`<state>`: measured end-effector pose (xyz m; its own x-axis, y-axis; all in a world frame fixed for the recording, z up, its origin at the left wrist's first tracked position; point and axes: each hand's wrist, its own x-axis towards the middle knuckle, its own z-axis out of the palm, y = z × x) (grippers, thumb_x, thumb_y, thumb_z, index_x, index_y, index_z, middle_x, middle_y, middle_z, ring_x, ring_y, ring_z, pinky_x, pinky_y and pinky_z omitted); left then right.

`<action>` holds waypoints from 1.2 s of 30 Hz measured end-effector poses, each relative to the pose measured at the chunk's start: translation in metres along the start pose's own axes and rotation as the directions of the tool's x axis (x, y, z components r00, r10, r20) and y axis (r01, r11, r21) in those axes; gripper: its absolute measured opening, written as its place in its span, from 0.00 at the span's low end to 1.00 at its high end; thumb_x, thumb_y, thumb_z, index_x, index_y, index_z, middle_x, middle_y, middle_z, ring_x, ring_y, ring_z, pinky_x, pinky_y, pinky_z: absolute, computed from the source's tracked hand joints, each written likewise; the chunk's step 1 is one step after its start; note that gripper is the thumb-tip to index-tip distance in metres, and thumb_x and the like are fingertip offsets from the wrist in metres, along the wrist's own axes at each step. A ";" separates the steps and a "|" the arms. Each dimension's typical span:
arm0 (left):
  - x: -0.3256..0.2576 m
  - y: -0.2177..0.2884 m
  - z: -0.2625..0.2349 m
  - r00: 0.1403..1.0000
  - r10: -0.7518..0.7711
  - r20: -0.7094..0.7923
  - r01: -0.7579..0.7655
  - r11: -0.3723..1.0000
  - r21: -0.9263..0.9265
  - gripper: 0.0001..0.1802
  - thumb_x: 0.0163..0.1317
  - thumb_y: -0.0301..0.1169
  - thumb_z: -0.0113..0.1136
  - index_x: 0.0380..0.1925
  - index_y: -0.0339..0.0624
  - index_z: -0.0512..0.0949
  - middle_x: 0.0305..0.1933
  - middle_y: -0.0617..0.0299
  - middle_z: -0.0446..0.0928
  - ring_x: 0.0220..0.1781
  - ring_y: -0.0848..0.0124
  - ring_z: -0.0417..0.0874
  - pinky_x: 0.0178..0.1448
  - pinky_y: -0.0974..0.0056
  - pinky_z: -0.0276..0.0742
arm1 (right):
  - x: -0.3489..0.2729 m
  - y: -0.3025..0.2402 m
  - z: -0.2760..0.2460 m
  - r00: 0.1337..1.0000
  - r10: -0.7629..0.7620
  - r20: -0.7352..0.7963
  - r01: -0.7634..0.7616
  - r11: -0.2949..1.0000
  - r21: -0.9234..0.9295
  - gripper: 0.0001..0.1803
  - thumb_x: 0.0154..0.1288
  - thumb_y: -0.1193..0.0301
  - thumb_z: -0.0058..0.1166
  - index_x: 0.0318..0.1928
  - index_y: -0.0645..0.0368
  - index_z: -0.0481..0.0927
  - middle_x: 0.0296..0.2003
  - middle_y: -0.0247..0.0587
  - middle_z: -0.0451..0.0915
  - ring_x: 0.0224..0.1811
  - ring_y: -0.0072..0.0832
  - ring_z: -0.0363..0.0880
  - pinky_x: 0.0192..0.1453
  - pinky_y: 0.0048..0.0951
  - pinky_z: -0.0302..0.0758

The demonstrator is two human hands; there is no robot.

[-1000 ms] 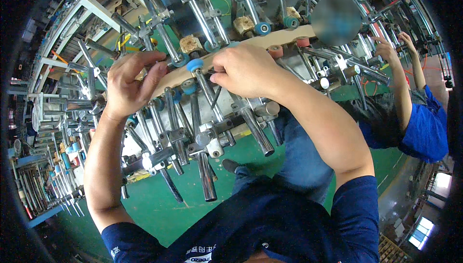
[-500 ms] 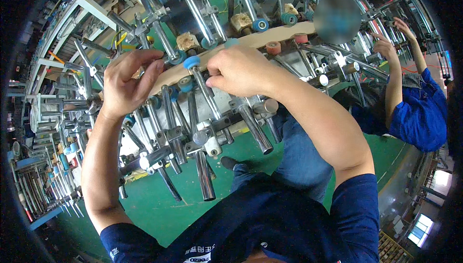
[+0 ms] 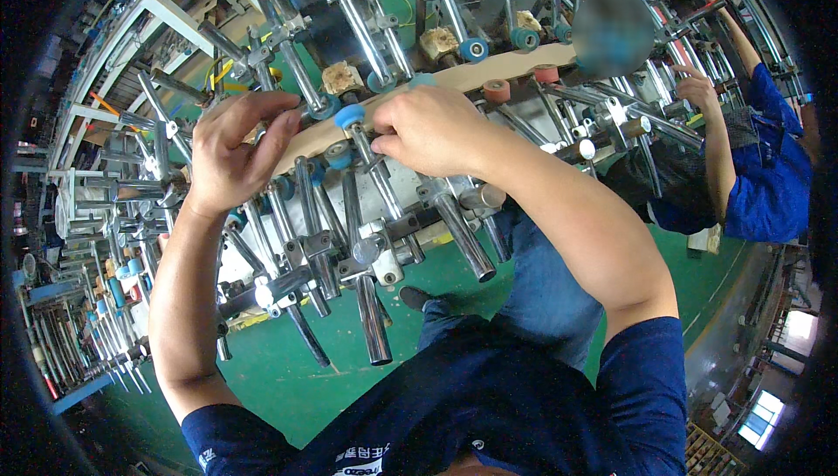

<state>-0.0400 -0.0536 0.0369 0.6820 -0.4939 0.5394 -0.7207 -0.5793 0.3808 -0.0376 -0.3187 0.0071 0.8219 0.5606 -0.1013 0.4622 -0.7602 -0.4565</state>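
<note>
A long, pale brown strip (image 3: 483, 73) runs slantwise between rows of rollers on metal rods. My left hand (image 3: 234, 151) is over its left stretch, thumb and forefinger curved with a gap between their tips; nothing shows between them. My right hand (image 3: 436, 131) is at the near side of the strip, fingers curled in and thumb pressed to them. Whatever it may pinch is hidden. Between my hands stands a blue roller (image 3: 349, 116) on a shiny rod (image 3: 379, 172), close to my right fingertips. Just beyond my left fingertips is a teal roller (image 3: 324, 108).
Clamped rods (image 3: 374, 323) stick out toward me below the strip. Red rollers (image 3: 497, 90) and a blue roller (image 3: 473, 49) line it further right. Another person's hand (image 3: 696, 90) is at the far right. Green floor (image 3: 288, 362) lies below the rods.
My hands stay almost in place, with the right fingers shifted slightly. At the right, the other person has leaned further toward the machine and the raised arm has moved up.
</note>
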 end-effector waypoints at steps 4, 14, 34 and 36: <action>-0.001 0.000 0.001 1.000 -0.013 0.003 0.013 1.000 -0.003 0.06 0.63 0.26 0.70 0.40 0.39 0.86 0.33 0.58 0.87 0.33 0.64 0.88 0.39 0.63 0.81 | 0.001 0.004 0.002 0.998 0.054 -0.026 -0.056 0.996 -0.072 0.13 0.67 0.59 0.62 0.36 0.56 0.87 0.31 0.51 0.86 0.39 0.51 0.86 0.45 0.52 0.80; 0.000 0.000 0.001 1.000 -0.006 0.004 0.006 1.000 -0.006 0.06 0.63 0.26 0.70 0.40 0.39 0.86 0.33 0.58 0.86 0.33 0.64 0.88 0.39 0.62 0.80 | 0.002 0.004 0.001 0.994 0.020 -0.106 -0.023 0.999 -0.025 0.13 0.66 0.59 0.62 0.35 0.56 0.87 0.27 0.49 0.85 0.35 0.49 0.86 0.42 0.51 0.80; 0.004 0.001 0.001 1.000 0.003 0.010 -0.003 1.000 -0.023 0.06 0.63 0.24 0.70 0.40 0.38 0.86 0.33 0.56 0.86 0.33 0.64 0.89 0.39 0.62 0.81 | 0.003 0.004 0.004 0.991 0.056 -0.122 -0.051 0.998 0.044 0.15 0.65 0.58 0.62 0.36 0.57 0.88 0.28 0.50 0.85 0.35 0.49 0.86 0.42 0.49 0.80; 0.005 0.003 0.000 1.000 0.012 0.006 -0.012 1.000 -0.004 0.06 0.63 0.24 0.70 0.40 0.38 0.86 0.33 0.56 0.86 0.33 0.63 0.89 0.40 0.62 0.82 | 0.003 0.002 0.002 0.991 0.023 -0.130 -0.012 0.997 0.083 0.15 0.66 0.58 0.62 0.36 0.57 0.87 0.28 0.50 0.85 0.35 0.50 0.86 0.42 0.49 0.79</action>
<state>-0.0387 -0.0574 0.0409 0.6741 -0.5048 0.5393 -0.7293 -0.5706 0.3775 -0.0349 -0.3183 0.0045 0.8687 0.4954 0.0039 0.4229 -0.7374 -0.5266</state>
